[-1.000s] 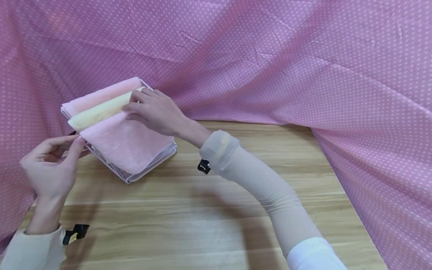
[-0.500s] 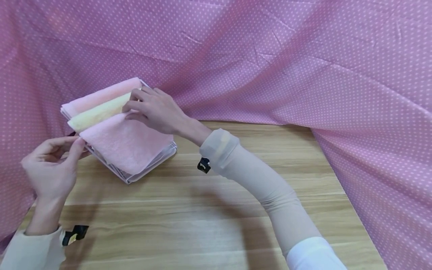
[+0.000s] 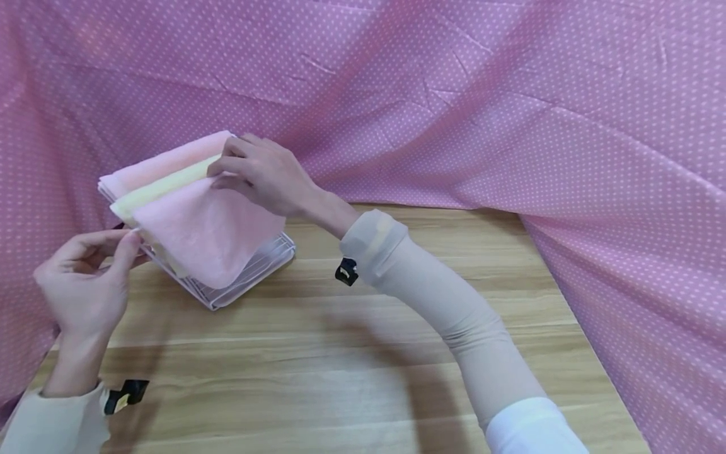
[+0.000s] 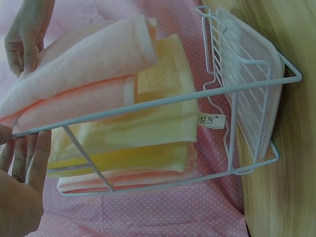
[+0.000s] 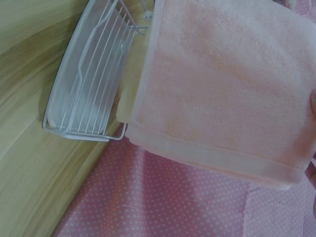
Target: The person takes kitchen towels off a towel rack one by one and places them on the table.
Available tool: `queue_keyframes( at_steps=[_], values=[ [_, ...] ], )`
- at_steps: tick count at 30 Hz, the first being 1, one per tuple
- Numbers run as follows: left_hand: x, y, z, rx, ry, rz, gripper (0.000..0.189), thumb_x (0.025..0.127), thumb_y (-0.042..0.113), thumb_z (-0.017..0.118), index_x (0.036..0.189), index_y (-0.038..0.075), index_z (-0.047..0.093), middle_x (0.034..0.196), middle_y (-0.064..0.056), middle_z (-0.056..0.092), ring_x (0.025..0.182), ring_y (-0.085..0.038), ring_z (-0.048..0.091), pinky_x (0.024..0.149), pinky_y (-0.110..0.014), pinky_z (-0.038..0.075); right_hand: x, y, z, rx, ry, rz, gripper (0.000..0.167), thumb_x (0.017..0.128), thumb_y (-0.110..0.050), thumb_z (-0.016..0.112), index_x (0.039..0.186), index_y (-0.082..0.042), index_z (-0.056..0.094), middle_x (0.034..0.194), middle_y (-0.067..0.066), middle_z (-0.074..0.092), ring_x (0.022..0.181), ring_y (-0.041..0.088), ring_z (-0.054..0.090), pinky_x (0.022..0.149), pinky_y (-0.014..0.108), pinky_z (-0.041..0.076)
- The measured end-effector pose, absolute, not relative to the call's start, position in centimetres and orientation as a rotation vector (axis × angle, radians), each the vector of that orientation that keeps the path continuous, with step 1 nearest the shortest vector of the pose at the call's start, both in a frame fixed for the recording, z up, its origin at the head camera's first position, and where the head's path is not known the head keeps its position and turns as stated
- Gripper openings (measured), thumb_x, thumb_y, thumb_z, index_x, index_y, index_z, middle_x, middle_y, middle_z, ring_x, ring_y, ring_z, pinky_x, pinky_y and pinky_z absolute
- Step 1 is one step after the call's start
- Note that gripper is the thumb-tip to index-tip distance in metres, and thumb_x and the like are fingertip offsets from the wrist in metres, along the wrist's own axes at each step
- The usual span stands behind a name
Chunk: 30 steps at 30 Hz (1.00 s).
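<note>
The tabletop (image 3: 317, 378) is pale wood with a streaked grain running roughly from side to side in the head view, a bright patch showing near its front middle. Toward its far left stands a white wire rack (image 4: 177, 99), set at an angle, one corner facing the front. A white tray (image 5: 66, 94) lies flat on the wood under the rack's base wires. Soft shadows (image 3: 391, 359) fall across the wood. A pink dotted drape (image 3: 431, 94) borders the back and both sides; whether its hem rests on the wood is unclear
</note>
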<state>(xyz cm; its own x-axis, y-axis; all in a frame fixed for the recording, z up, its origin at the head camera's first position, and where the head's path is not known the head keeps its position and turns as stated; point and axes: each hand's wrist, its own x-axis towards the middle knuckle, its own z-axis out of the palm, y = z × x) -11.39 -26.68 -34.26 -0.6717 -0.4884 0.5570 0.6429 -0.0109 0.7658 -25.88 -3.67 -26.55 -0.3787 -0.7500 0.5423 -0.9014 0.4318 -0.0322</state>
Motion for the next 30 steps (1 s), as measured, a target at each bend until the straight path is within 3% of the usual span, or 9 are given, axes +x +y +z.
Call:
queue_keyframes(
  at_steps=[8, 15, 22, 30],
  values=[
    [-11.5, -27.1, -34.7, -0.171, -1.458, -1.79, 0.007, 0.085, -0.02, 0.073, 0.092, -0.018, 0.073, 0.081, -0.007, 0.08, 0.068, -0.01, 0.076, 0.061, -0.02, 0.069, -25.7, -3.1, -25.9, 1.404, -2.207, 0.5, 0.027, 0.102, -0.041, 0.068, 0.119, -0.024, 0.08, 0.105, -0.006, 0.071, 0.094, 0.01, 0.059, 0.078, 0.018, 0.052],
    [-11.4, -27.3, -34.9, -0.18, -1.612, -1.6, 0.008, 0.09, -0.01, 0.075, 0.096, -0.016, 0.073, 0.085, 0.002, 0.08, 0.071, -0.005, 0.076, 0.063, -0.018, 0.069, -25.5, -2.6, -25.1, 1.414, -2.186, 0.549, 0.027, 0.102, -0.038, 0.069, 0.118, -0.02, 0.08, 0.103, -0.003, 0.072, 0.09, 0.008, 0.057, 0.076, 0.016, 0.05],
    [-11.5, -27.2, -34.7, -0.191, -1.483, -1.786, 0.008, 0.085, -0.019, 0.074, 0.093, -0.019, 0.072, 0.081, -0.007, 0.08, 0.068, -0.01, 0.076, 0.061, -0.02, 0.069, -25.5, -2.1, -24.4, 1.384, -2.166, 0.595, 0.026, 0.102, -0.036, 0.069, 0.116, -0.018, 0.08, 0.097, -0.002, 0.068, 0.086, 0.007, 0.052, 0.071, 0.016, 0.047],
    [-11.4, -27.1, -34.4, -0.185, -1.481, -1.801, 0.009, 0.085, -0.02, 0.072, 0.093, -0.015, 0.074, 0.082, -0.006, 0.08, 0.068, -0.009, 0.076, 0.062, -0.019, 0.068, -25.5, -1.4, -23.4, 1.361, -2.14, 0.658, 0.025, 0.101, -0.036, 0.07, 0.114, -0.018, 0.08, 0.096, -0.001, 0.067, 0.085, 0.007, 0.049, 0.069, 0.016, 0.045]
  ],
)
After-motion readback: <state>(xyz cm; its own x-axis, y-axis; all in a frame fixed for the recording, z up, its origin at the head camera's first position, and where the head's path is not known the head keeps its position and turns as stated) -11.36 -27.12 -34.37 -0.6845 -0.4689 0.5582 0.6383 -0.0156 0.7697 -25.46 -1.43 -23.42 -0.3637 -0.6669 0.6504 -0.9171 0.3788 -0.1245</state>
